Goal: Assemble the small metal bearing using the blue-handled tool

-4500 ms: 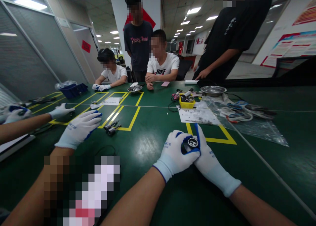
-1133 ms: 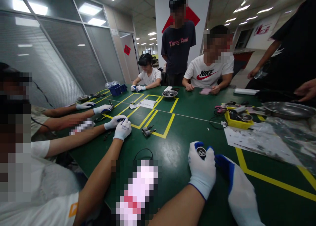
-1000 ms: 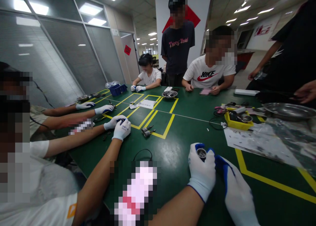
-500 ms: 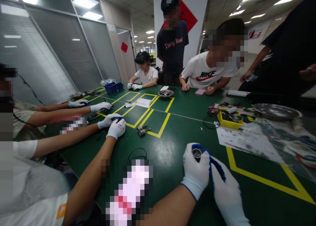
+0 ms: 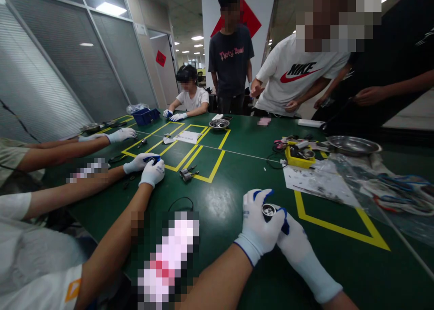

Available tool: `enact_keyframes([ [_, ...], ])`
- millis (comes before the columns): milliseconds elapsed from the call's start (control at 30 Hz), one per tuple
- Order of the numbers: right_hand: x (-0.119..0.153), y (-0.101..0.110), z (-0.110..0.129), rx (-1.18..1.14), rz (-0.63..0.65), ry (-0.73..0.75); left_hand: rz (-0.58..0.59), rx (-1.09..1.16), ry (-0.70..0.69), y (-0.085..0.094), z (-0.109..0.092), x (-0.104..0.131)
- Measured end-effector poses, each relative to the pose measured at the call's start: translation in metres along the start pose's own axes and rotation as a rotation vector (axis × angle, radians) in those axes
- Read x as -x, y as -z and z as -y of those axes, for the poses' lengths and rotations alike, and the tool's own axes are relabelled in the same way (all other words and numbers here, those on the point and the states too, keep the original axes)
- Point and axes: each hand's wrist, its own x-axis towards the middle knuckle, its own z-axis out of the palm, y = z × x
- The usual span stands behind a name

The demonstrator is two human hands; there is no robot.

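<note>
My left hand (image 5: 259, 226), in a white glove with blue-coated fingers, grips a small round metal part (image 5: 269, 210). The part's open end faces up and shows several holes or pieces inside a bright rim. My right hand (image 5: 298, 240), gloved alike, is closed right beside it, fingertips against the left thumb. What those fingers pinch, if anything, is hidden behind the left thumb. Both hands are just above the green table (image 5: 224, 242). To their left lies a device with a pixelated bright screen (image 5: 169, 255).
Metal cylindrical parts (image 5: 186, 174) lie inside yellow tape. At the right are a yellow bin (image 5: 300, 160), a paper sheet (image 5: 315, 183) and a steel tray (image 5: 354, 145). A co-worker's gloved hands (image 5: 152, 171) work at the left. Other people are around the far side.
My right hand has closed in against the left, its gap between thumb and fingers gone. The metal part's open end shows more. The person in the white shirt across has risen.
</note>
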Motion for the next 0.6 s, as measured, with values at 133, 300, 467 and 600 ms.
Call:
enact_keyframes([
  [133,-0.007,0.006,-0.009,-0.008,0.064,-0.027,0.09,-0.03,-0.03,0.0,0.002,-0.001],
  [300,-0.011,0.006,-0.013,-0.077,-0.028,0.012,0.127,-0.148,-0.11,0.0,0.006,-0.002],
  [467,-0.011,0.006,-0.007,-0.101,-0.258,-0.052,0.081,-0.279,-0.329,-0.004,0.008,0.004],
  [600,-0.012,0.009,-0.002,-0.116,-0.252,-0.116,0.031,-0.333,-0.444,-0.007,0.009,0.006],
])
